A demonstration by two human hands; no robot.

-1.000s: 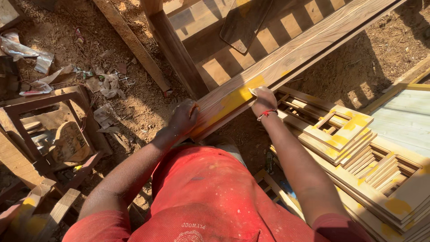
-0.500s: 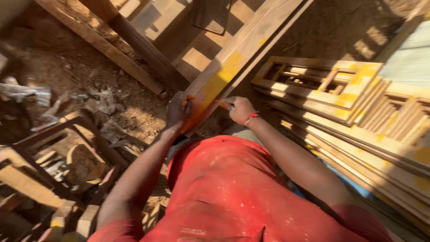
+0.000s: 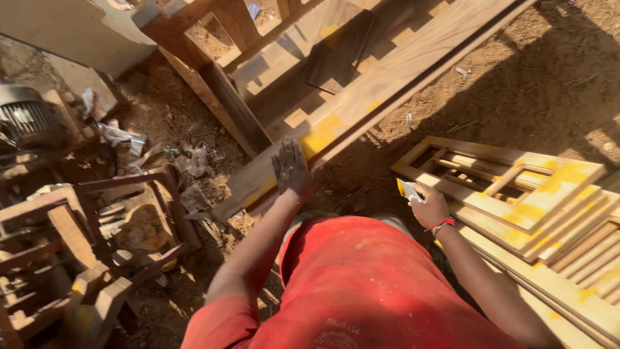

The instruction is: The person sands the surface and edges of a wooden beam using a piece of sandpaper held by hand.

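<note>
- Hands first: we count two of our own, left hand (image 3: 290,167) and right hand (image 3: 429,208), both reaching out past our red shirt (image 3: 361,284).
- One long wooden plank (image 3: 387,77) runs slantwise from lower left to upper right, resting on a rough wooden frame (image 3: 219,97); we count two yellow filler patches on its face near our left hand.
- Left grip: fingers spread wide and flat, palm pressed on the plank just beside the larger yellow patch (image 3: 321,134); it holds nothing.
- Right grip: closed around one small flat scraper (image 3: 407,190) smeared yellow, held off the plank, just beside the stack.
- One stack of wooden frames (image 3: 536,194) lies on the ground at right, blotched yellow; how many frames, we cannot tell.
- One motor (image 3: 29,123) sits at far left among wood offcuts.
</note>
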